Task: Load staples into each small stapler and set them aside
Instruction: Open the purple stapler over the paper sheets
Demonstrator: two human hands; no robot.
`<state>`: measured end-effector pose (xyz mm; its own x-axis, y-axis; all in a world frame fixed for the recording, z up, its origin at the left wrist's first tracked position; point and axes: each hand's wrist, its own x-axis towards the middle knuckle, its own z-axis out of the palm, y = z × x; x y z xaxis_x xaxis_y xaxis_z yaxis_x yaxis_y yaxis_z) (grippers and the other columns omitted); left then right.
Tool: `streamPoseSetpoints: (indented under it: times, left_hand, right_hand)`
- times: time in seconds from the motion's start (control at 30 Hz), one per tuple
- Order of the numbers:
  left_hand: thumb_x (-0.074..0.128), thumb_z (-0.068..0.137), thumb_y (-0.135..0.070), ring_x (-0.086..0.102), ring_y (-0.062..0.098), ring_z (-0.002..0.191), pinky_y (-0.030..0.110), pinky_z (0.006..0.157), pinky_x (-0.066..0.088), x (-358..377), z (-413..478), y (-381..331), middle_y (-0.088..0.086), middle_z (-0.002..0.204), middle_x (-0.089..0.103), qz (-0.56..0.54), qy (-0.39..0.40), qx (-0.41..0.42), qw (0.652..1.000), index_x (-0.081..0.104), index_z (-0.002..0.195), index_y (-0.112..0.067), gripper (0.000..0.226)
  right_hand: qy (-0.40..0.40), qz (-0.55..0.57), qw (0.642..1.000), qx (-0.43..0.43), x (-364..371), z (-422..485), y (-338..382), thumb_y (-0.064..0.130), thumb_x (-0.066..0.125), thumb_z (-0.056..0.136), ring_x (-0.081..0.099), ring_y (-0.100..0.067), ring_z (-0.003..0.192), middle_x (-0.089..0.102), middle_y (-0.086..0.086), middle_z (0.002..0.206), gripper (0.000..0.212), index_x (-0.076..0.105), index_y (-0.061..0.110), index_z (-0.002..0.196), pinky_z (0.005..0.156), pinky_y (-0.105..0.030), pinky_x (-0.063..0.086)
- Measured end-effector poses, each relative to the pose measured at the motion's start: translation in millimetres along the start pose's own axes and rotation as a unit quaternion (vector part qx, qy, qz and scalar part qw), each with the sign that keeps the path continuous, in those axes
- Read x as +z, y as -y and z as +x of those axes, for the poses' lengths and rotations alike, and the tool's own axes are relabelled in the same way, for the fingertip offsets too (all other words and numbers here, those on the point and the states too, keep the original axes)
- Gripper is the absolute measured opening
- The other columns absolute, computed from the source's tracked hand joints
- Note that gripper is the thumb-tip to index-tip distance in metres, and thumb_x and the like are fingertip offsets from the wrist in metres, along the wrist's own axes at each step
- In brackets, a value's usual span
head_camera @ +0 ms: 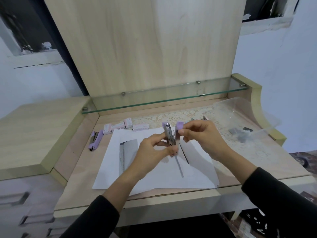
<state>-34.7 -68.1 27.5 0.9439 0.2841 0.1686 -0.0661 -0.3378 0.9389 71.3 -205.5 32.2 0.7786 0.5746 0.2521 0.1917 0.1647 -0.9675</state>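
A small purple stapler (169, 134) is held open in a V above the white paper (154, 172). My left hand (151, 148) grips its metal lower part from below. My right hand (202, 134) pinches the purple top cover (179, 126) and holds it swung back. A strip of staples (180, 166) lies on the paper just below the stapler. A second purple stapler (94, 140) lies shut on the desk at the left. Several small pink staple boxes (127, 126) stand in a row behind the paper.
A clear plastic tub (257, 127) at the back right holds dark and metal items, some seen behind my right hand. A glass shelf (163, 98) runs across the back above a lace mat (171, 115). A raised wooden cabinet top (34, 134) borders the left.
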Motion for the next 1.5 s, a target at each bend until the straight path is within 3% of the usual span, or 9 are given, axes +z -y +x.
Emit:
streamPoseSetpoints:
  times: [0.1, 0.27, 0.43, 0.5, 0.57, 0.67, 0.8, 1.03, 1.5]
  left_hand:
    - [0.07, 0.077, -0.007, 0.058, 0.007, 0.066, 0.014, 0.066, 0.046, 6, -2, 0, -0.007, 0.078, 0.063, 0.044, -0.083, 0.018, 0.995, 0.07, 0.09, -0.026, 0.023]
    - [0.057, 0.083, -0.002, 0.057, 0.0, 0.068, 0.006, 0.065, 0.045, 15, -8, -9, -0.002, 0.085, 0.064, 0.065, -0.063, 0.023, 0.996, 0.066, 0.091, -0.027, 0.028]
    - [0.063, 0.08, -0.041, 0.064, 0.013, 0.078, 0.023, 0.076, 0.052, 14, -14, -16, -0.006, 0.078, 0.07, -0.016, -0.051, -0.025, 0.998, 0.07, 0.069, -0.036, 0.014]
    - [0.063, 0.062, -0.056, 0.068, 0.014, 0.082, 0.024, 0.076, 0.054, 15, -14, -20, -0.005, 0.079, 0.072, -0.069, -0.041, -0.046, 0.996, 0.072, 0.08, -0.03, 0.034]
    - [0.067, 0.054, -0.054, 0.069, 0.018, 0.084, 0.027, 0.074, 0.056, 15, -10, -23, 0.004, 0.089, 0.072, -0.108, -0.053, -0.073, 0.99, 0.065, 0.101, -0.017, 0.06]
    - [0.071, 0.056, -0.045, 0.067, 0.014, 0.085, 0.032, 0.08, 0.055, 5, -6, -22, 0.001, 0.097, 0.068, -0.09, -0.057, -0.082, 0.991, 0.054, 0.116, -0.023, 0.066]
    - [0.076, 0.068, -0.03, 0.064, 0.004, 0.082, 0.02, 0.078, 0.049, -8, -7, -23, -0.008, 0.084, 0.072, 0.004, 0.025, -0.041, 0.999, 0.069, 0.088, -0.038, 0.022]
    - [0.072, 0.076, -0.02, 0.058, -0.008, 0.082, 0.004, 0.076, 0.041, 0, -6, -10, -0.02, 0.087, 0.066, 0.076, -0.046, 0.04, 0.995, 0.068, 0.084, -0.037, 0.019]
    - [0.063, 0.069, -0.049, 0.06, -0.001, 0.083, 0.018, 0.076, 0.045, -1, 10, -5, -0.015, 0.098, 0.066, 0.077, 0.015, -0.006, 0.997, 0.067, 0.087, -0.043, 0.019]
  right_hand:
    - [-0.003, -0.001, 1.0, 0.007, 5, -2, 2, 0.008, 0.064, 0.08, 0.062, -0.021, 0.074, 0.067, -0.004, 0.08, 0.008, 0.068, 0.011, 0.087, 0.076, -0.036, 0.054]
    - [0.143, 0.036, 0.981, 0.124, 6, -12, -1, 0.023, 0.042, 0.094, 0.061, -0.021, 0.086, 0.065, -0.013, 0.098, 0.035, 0.06, 0.0, 0.112, 0.082, -0.037, 0.051]
    - [0.174, 0.022, 0.979, 0.103, 0, -15, 7, 0.016, 0.047, 0.092, 0.06, -0.009, 0.063, 0.066, 0.0, 0.073, 0.018, 0.065, 0.011, 0.095, 0.06, -0.021, 0.044]
    - [0.176, -0.031, 0.981, 0.074, -1, -14, 9, 0.021, 0.059, 0.086, 0.056, -0.014, 0.067, 0.065, -0.006, 0.077, 0.013, 0.067, 0.019, 0.097, 0.063, -0.022, 0.04]
    - [0.178, -0.076, 0.98, 0.052, -1, -12, 9, 0.019, 0.064, 0.082, 0.051, -0.021, 0.072, 0.064, -0.009, 0.08, 0.019, 0.068, 0.026, 0.099, 0.069, -0.029, 0.039]
    - [0.177, -0.112, 0.977, 0.04, -3, -11, 9, 0.006, 0.064, 0.083, 0.048, -0.009, 0.061, 0.062, 0.012, 0.066, 0.023, 0.067, 0.018, 0.102, 0.064, -0.017, 0.039]
    - [0.167, -0.177, 0.97, 0.009, -10, -15, 5, 0.01, 0.068, 0.079, 0.049, -0.023, 0.069, 0.068, -0.007, 0.09, 0.019, 0.068, 0.016, 0.097, 0.068, -0.034, 0.041]
    - [0.135, -0.253, 0.958, -0.033, -10, -16, 6, 0.009, 0.067, 0.08, 0.052, -0.024, 0.062, 0.064, 0.009, 0.07, 0.014, 0.071, 0.015, 0.093, 0.062, -0.031, 0.042]
    - [0.115, -0.283, 0.95, -0.059, -14, -12, 0, 0.033, 0.066, 0.08, 0.045, -0.021, 0.057, 0.067, -0.011, 0.079, 0.023, 0.069, 0.023, 0.1, 0.056, -0.025, 0.035]
